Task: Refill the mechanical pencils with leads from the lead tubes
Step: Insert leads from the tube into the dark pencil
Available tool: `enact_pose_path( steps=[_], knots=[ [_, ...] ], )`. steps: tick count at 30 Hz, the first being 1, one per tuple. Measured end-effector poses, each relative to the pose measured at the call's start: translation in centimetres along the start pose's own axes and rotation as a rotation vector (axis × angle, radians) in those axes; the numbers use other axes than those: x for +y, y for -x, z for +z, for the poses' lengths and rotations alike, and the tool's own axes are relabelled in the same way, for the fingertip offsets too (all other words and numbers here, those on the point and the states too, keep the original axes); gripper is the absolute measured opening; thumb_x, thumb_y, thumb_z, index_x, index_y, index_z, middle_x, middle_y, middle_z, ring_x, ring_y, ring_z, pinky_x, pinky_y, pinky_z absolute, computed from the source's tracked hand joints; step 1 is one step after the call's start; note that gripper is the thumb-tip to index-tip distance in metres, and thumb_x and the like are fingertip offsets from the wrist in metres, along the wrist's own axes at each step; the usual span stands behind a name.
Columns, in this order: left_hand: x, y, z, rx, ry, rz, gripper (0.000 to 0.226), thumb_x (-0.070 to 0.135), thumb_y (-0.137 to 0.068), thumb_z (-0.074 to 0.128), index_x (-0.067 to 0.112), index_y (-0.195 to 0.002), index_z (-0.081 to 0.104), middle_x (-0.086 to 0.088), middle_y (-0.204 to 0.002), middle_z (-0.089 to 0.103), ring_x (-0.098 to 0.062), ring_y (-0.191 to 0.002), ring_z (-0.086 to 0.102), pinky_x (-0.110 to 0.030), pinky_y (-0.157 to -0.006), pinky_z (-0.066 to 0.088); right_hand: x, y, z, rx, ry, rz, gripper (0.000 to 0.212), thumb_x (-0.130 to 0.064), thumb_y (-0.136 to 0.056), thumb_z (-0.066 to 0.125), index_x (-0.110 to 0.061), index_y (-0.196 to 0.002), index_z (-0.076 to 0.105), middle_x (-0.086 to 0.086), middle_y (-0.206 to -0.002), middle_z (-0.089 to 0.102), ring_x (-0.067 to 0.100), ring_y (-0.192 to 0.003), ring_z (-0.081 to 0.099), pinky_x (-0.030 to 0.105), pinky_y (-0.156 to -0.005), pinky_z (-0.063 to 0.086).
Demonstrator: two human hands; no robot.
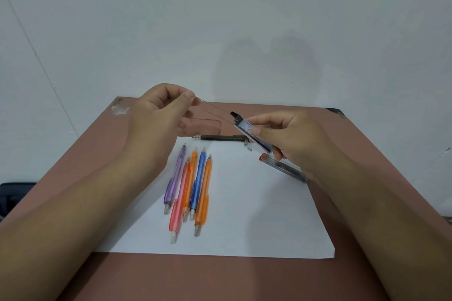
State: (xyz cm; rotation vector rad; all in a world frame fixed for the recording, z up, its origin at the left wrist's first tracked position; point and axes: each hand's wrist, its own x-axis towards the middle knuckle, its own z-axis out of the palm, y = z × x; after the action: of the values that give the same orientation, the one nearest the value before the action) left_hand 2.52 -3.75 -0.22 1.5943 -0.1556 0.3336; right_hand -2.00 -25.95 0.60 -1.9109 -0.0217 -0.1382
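Left hand (156,115) has a pinching grip on thin leads (215,111); right hand (293,139) grips the lead tube (252,133). Five pencils (193,188) lie on white paper (256,215), a dark pencil (220,138) beyond, on the tabletop (97,154).

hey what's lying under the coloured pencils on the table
The five coloured pencils lie on a white sheet of paper, which rests on the brown table. What the sheet covers cannot be seen.

A reddish-brown table (244,276) carries white paper (256,215) and a dark pencil (220,138).
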Motion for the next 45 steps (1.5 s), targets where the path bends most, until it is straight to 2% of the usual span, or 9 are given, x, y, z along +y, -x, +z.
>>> enact_pose_path(
  steps=[7,15,20,25,27,30,33,39,45],
  knots=[
    [0.4,0.1,-0.3,0.008,0.093,0.028,0.01,0.016,-0.101,0.055,0.014,-0.097,0.064,-0.001,-0.093,0.077,-0.02,-0.083,0.067,-0.023,-0.065,0.053,-0.1,0.0,0.1,0.025,0.011,0.004,0.016,-0.013,-0.093,0.073,-0.025,-0.099,0.081,-0.002,-0.07,0.072,0.015,-0.041,0.04,0.013,-0.041,0.04],
    [0.6,1.1,0.4,-0.072,0.104,0.057,0.013,0.012,-0.101,0.055,0.001,-0.101,0.062,-0.002,-0.089,0.078,-0.013,-0.074,0.074,-0.027,-0.07,0.059,-0.2,0.0,0.0,0.017,0.002,0.009,0.018,-0.012,-0.094,0.071,-0.024,-0.102,0.081,-0.001,-0.074,0.073,0.021,-0.047,0.04,0.014,-0.043,0.043],
    [0.5,1.2,0.4,-0.121,0.11,0.061,0.013,0.014,-0.102,0.054,0.003,-0.1,0.061,-0.003,-0.094,0.078,-0.017,-0.081,0.076,-0.033,-0.077,0.058,0.0,0.1,0.2,-0.004,-0.022,0.031,0.018,-0.014,-0.094,0.071,-0.027,-0.101,0.081,0.002,-0.076,0.073,0.02,-0.048,0.039,0.018,-0.046,0.045],
    [0.3,1.3,0.5,-0.212,0.119,0.074,0.013,0.014,-0.102,0.053,0.004,-0.097,0.061,-0.004,-0.096,0.078,-0.02,-0.088,0.075,-0.026,-0.076,0.058,0.1,-0.1,0.6,-0.024,-0.044,0.06,0.016,-0.019,-0.094,0.071,-0.031,-0.101,0.08,0.004,-0.082,0.076,0.013,-0.041,0.037,0.049,-0.07,0.059],
    [0.3,1.4,0.6,-0.248,0.123,0.068,0.015,0.014,-0.102,0.052,0.002,-0.099,0.06,-0.005,-0.099,0.078,-0.022,-0.09,0.075,-0.029,-0.08,0.058,0.4,-0.3,0.7,-0.014,-0.063,0.071,0.017,-0.017,-0.094,0.072,-0.03,-0.103,0.079,0.007,-0.077,0.071,0.013,-0.041,0.038,0.054,-0.076,0.059],
    [0.2,1.5,0.8,-0.239,0.13,0.071,0.014,0.015,-0.102,0.052,0.005,-0.097,0.061,-0.004,-0.099,0.078,-0.023,-0.09,0.075,-0.028,-0.078,0.058,0.6,-0.4,0.8,-0.017,-0.099,0.069,0.017,-0.017,-0.093,0.072,-0.03,-0.103,0.079,0.024,-0.085,0.069,0.014,-0.043,0.046,0.05,-0.073,0.054],
    [0.4,1.2,0.6,-0.191,0.171,0.05,0.013,0.014,-0.103,0.052,0.009,-0.095,0.061,-0.005,-0.097,0.078,-0.021,-0.086,0.075,-0.022,-0.07,0.055,0.8,-0.5,0.7,-0.02,-0.141,0.073,0.015,-0.014,-0.094,0.071,-0.024,-0.1,0.08,0.013,-0.08,0.073,0.015,-0.044,0.051,0.045,-0.071,0.047],
    [0.5,0.6,0.1,-0.078,0.229,-0.043,0.013,0.019,-0.102,0.055,0.009,-0.103,0.062,-0.006,-0.099,0.077,-0.02,-0.088,0.072,-0.022,-0.066,0.055,1.0,-0.7,0.6,-0.007,-0.073,0.077,0.008,-0.013,-0.094,0.069,-0.017,-0.097,0.076,0.025,-0.098,0.071,0.014,-0.045,0.042,0.025,-0.051,0.048],
    [0.2,0.0,0.0,-0.01,0.236,-0.089,0.011,0.022,-0.102,0.057,0.012,-0.101,0.063,-0.005,-0.096,0.078,-0.017,-0.084,0.069,-0.023,-0.062,0.055,1.2,-1.1,0.8,0.027,-0.004,0.048,0.006,-0.019,-0.094,0.071,-0.025,-0.094,0.072,-0.008,-0.08,0.073,0.011,-0.073,0.061,0.028,-0.059,0.055]
  ],
)
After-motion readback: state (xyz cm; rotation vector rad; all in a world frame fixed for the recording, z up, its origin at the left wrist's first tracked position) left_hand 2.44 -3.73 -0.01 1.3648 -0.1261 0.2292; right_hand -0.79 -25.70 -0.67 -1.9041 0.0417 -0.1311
